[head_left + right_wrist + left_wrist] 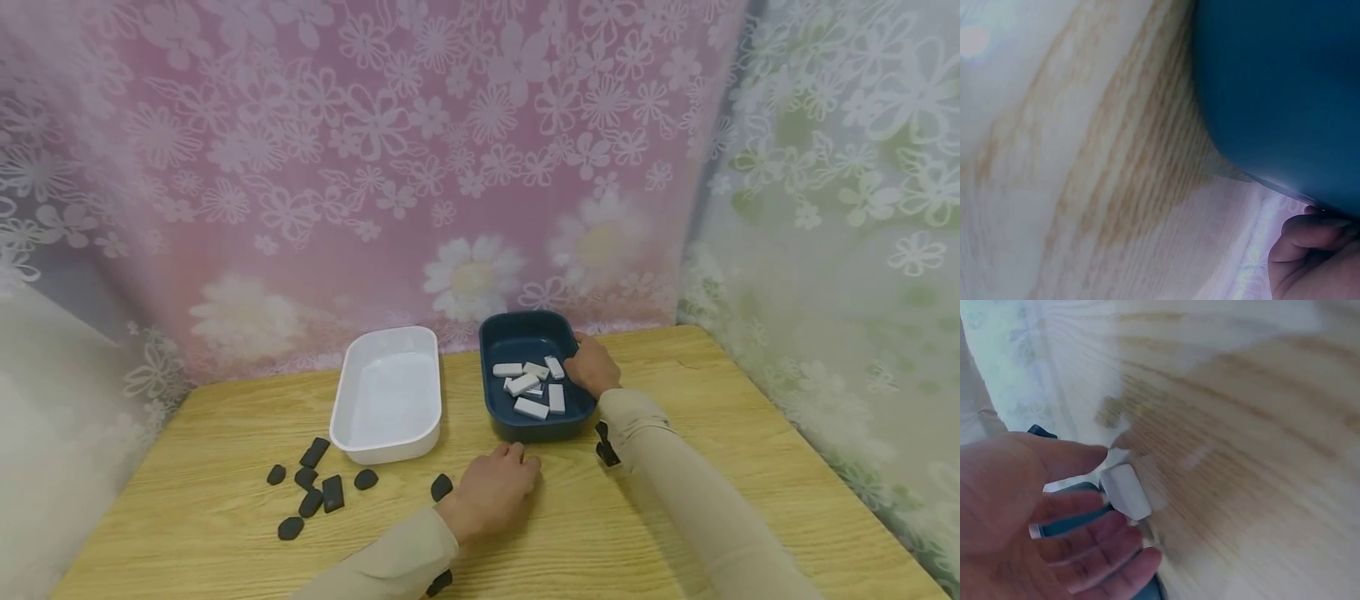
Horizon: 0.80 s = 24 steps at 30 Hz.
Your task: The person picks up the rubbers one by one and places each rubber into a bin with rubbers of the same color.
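Observation:
My right hand (594,365) grips the right rim of the dark blue tray (540,430), its fingers curled at the edge in the right wrist view. Several white rectangular blocks (532,407) lie loosely in that tray, some overlapping. Just in front of the tray, my left hand (491,492) is low over the table. The left wrist view shows its thumb and fingers apart, with a white block (1125,490) close to the fingertips; whether they touch it, I cannot tell. In the head view the hand hides this block.
Left of the blue tray stands a white tray (386,455) with nothing in it. Several black pieces (333,493), some rectangular and some rounded, are scattered on the wooden table (675,500). One black piece (442,487) lies beside my left hand. A floral curtain (465,167) hangs behind.

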Available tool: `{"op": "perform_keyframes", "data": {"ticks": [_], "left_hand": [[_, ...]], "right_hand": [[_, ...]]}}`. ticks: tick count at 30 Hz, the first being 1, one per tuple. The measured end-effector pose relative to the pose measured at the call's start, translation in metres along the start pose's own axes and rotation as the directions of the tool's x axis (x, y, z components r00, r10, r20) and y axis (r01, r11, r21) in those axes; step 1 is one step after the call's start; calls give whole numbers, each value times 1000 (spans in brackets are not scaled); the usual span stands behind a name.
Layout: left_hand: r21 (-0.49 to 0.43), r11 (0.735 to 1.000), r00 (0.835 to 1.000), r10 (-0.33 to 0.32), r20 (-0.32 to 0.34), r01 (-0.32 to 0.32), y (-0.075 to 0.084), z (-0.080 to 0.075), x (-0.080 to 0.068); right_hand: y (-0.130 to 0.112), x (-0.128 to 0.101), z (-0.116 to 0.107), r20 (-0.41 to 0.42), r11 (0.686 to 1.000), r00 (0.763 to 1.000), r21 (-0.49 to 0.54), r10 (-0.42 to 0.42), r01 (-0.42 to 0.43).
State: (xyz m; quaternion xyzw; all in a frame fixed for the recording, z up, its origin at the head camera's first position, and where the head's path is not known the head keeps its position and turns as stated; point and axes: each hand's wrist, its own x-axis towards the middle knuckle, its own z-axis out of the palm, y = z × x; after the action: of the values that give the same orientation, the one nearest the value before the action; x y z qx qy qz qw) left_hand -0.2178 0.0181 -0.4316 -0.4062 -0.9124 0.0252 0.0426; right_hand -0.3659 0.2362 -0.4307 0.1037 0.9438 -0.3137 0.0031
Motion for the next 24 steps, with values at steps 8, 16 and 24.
{"op": "perform_keyframes", "data": {"ticks": [8,16,24], "left_hand": [[-54,994,995,-100,-4,99,1,0,-9],[-82,989,993,-120,-15,119,1,0,-15],[-235,966,994,-106,36,112,-14,-21,-11]], "right_hand": [[0,-1,-2,4,1000,1000,-3,10,-10],[-3,-2,-1,8,1000,1000,6,15,-16],[-2,-3,-2,7,1000,1000,7,10,-10]]}}
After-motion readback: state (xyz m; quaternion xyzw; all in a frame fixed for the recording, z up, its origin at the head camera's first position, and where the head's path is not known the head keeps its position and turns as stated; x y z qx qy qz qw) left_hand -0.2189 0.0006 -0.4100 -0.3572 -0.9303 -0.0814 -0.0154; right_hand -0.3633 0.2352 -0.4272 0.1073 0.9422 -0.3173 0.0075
